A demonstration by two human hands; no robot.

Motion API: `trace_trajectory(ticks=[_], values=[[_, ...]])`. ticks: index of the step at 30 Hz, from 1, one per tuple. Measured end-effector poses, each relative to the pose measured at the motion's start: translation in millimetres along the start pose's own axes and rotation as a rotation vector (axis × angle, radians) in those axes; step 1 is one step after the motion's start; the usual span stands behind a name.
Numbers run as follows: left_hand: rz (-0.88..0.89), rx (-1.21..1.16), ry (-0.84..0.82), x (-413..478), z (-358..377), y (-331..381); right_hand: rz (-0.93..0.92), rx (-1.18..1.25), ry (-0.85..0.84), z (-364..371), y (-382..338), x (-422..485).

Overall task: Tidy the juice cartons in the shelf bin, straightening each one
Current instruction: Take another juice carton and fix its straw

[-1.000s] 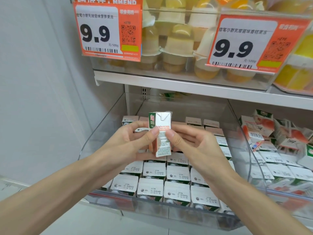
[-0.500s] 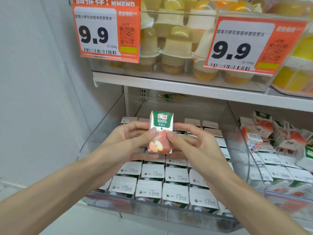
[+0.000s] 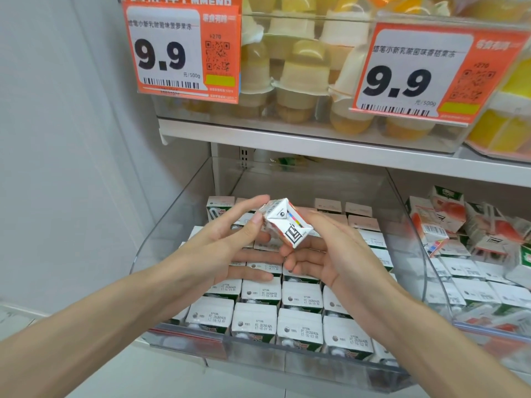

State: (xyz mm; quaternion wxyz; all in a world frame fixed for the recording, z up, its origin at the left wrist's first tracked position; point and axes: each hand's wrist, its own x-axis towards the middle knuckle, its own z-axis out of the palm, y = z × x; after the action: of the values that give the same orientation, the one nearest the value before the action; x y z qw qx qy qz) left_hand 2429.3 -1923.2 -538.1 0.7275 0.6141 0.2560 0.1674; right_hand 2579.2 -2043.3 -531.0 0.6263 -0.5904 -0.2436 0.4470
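The left hand (image 3: 227,248) and the right hand (image 3: 333,254) pinch one tilted juice carton (image 3: 284,225) above the middle of the shelf bin (image 3: 169,225), whose near rows (image 3: 301,300) already stand straight, so I judge this carton is not yet placed back.

Left hand (image 3: 227,248), right hand (image 3: 333,254), close together

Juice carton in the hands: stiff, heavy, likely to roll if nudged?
The juice carton is probably stiff: its folded end shows crisp edges between the left hand and right hand. It seems light, since a few fingers hold it tilted in the air. Flat-sided, it would likely slide or tip rather than roll.
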Motion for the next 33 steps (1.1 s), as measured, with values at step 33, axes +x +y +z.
trace_trajectory(ticks=[33], values=[[-0.125,-0.047,0.084,2.7,4.3,6.5,0.083,-0.041,-0.02,-4.5,-3.1,-0.7]])
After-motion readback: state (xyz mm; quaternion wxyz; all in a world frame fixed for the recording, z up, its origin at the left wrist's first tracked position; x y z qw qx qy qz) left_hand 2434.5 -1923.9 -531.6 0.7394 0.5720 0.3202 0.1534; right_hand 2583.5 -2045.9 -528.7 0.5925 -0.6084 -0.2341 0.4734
